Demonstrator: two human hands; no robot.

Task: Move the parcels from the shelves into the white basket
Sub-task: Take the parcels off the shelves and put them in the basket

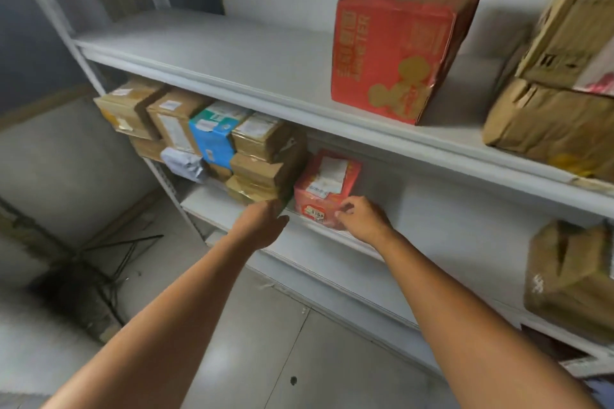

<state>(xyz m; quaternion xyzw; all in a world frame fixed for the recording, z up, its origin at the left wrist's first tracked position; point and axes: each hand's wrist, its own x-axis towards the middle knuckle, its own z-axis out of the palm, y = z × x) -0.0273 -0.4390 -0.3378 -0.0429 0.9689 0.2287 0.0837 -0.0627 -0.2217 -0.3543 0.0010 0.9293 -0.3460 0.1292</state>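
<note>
**Red parcel on mid shelf, both hands at it**

Red, soft-sided parcel w/ white shipping labels stands on the middle grey metal shelf, near its front lip, just right of a stack of brown cardboard boxes.

Right hand is on the parcel's lower right front corner; fingers curled and touching the wrapping, but not closed round it — grip looks partial, fingers a little apart.

Left hand is at the shelf edge just left of the parcel, below the bottom box of the brown stack. Its fingers point away from the camera & are mostly hidden behind the back of the hand, so can't tell if they're apart or together, nor if they touch parcel or box.

Rest of mid shelf, further left: blue-and-white carton, more brown taped boxes w/ labels, a grey-white poly bag tucked low. Far right of same shelf: a crumpled brown cardboard box.

Top shelf: large red cardboard box w/ gold print upright, well apart from two battered brown taped boxes stacked at right edge.

Grey tiled floor below; black wire stand at left, blurred. Both forearms bare.
</note>
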